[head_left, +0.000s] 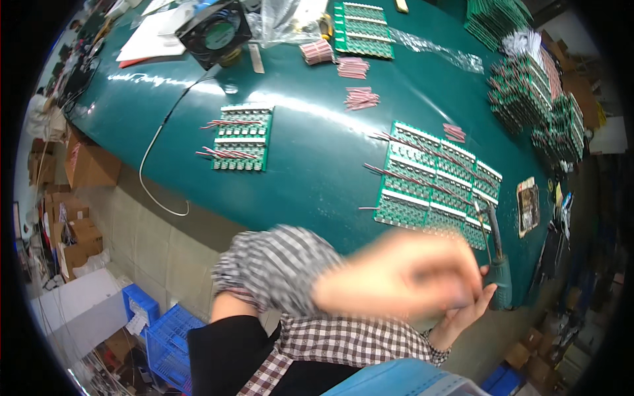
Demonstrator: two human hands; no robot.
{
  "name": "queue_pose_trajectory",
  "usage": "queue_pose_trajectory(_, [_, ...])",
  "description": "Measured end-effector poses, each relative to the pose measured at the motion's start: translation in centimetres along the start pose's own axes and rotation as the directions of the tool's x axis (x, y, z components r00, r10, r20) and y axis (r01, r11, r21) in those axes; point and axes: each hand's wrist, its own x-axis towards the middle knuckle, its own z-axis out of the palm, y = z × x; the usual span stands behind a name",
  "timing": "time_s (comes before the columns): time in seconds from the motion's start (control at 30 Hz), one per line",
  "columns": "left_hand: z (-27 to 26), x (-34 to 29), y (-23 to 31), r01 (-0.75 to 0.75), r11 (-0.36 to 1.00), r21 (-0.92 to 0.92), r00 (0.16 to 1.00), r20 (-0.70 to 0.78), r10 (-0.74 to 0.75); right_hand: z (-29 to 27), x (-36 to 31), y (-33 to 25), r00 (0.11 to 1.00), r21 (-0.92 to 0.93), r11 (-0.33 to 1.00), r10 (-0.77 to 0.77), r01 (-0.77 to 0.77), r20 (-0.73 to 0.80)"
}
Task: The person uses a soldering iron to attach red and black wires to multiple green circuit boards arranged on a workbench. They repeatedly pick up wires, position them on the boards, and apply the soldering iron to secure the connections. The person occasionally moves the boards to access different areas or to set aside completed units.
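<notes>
My right hand [462,315], low on the right, grips the teal handle of a soldering iron [502,280]. The iron's metal shaft points up to the right end of a large block of green circuit boards [422,177]. A thin strand [483,228] runs beside the shaft. In front of the boards, my left hand [413,274] reaches rightward in a checked sleeve. Motion smears its fingers and it partly covers the right hand, so whether it holds anything is hidden. Red and black wires [413,178] lie in rows across the boards.
A smaller wired board block [241,138] lies to the left. Bundles of pinkish wires [362,98] sit farther back, near a black fan [214,36]. Board stacks [522,86] stand at the far right. A white cable [142,171] hangs over the table's front edge.
</notes>
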Motion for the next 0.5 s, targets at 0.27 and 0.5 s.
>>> queue_pose_trajectory(0.27, [-19.6, 5.1, -7.6, 0.347, 0.11, 0.931, 0.824, -0.359, 0.438, 2.0, 0.9, 0.3, 0.986, -0.02, 1.0, 0.004, -0.001, 0.167])
queue_pose_trajectory(0.5, [-20.6, 6.2, -9.2, 0.374, 0.169, 0.912, 0.816, -0.41, 0.407, 1.9, 1.1, -0.1, 0.983, -0.087, 0.996, -0.003, 0.019, 0.184])
